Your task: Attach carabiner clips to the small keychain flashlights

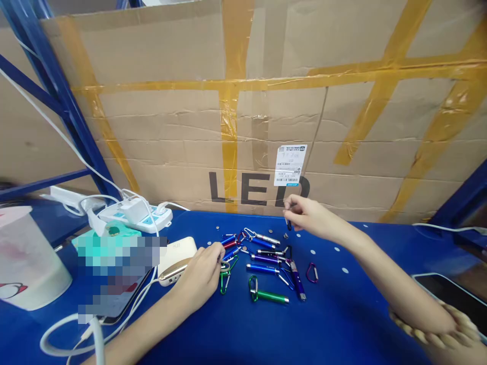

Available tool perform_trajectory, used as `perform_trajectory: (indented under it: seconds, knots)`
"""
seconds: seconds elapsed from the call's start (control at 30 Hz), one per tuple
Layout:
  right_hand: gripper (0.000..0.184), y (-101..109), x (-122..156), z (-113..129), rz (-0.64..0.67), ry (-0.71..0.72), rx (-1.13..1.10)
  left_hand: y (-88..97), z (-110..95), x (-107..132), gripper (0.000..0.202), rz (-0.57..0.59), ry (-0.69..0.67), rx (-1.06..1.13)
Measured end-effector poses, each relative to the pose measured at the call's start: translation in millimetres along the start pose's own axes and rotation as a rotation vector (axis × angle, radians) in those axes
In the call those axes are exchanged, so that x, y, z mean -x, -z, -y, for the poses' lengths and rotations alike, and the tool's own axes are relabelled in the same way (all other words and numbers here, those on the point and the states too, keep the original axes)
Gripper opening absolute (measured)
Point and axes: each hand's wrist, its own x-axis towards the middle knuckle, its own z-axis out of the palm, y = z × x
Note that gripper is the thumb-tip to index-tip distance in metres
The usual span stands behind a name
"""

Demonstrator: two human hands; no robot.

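**Pinch grips over the keychain flashlights (266,263)**

From the head camera, I had the flashlights lying in a loose heap at lower center of the frame, on a blue table (353,309), mixed with carabiners. Blue, purple, silver and green bodies were visible, and small round silver discs (217,228) were scattered near them.

My left hand (201,271) was at the heap's left edge, its fingers pinched narrow on a silver carabiner (225,266). A green carabiner (224,282) lay just below it. My right hand (304,215) hovered above the heap's upper edge, its fingers pinched narrow on a small dark blue cylinder (288,225).

A cream power bank (177,256) sat just beyond my left hand. Farther to the upper left, a white power strip (135,217) carried a plugged-in charger, with a white cable (91,203) running from it. A white plastic tub (26,258) stood at the far left, and a pixelated patch hid the items beside it. A phone (449,294) lay at the right edge. Across the top of the frame stood a taped carton (160,137) printed "LED", with a label (290,165) on it, and a blue rack (57,96) ran up the left side.
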Motion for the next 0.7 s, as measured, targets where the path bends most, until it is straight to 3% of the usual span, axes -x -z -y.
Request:
perform_trajectory:
  seconds: [0.1,0.3,0.43,0.6,0.7]
  knots:
    - [0.011,-15.3,-9.0,-13.9,0.190,-0.104,0.132,0.2,-6.9,1.1,0.014,0.014,0.045,0.039]
    - [0.012,-24.3,-16.4,-25.1,0.289,-0.099,0.271,0.4,-6.6,-1.9,0.016,-0.056,0.123,0.209]
    - [0.021,-21.4,-7.7,-11.9,0.309,-0.033,0.267,1.2,-6.2,-3.4,0.022,-0.127,0.185,0.397]
    - [0.028,-46.1,-4.0,6.9,0.241,0.103,0.162,2.4,-6.4,-4.2,0.025,-0.128,0.243,0.669]
    - [0.037,-53.2,-4.5,10.8,0.287,0.148,0.175,3.6,-6.8,-4.7,0.025,-0.128,0.243,0.697]
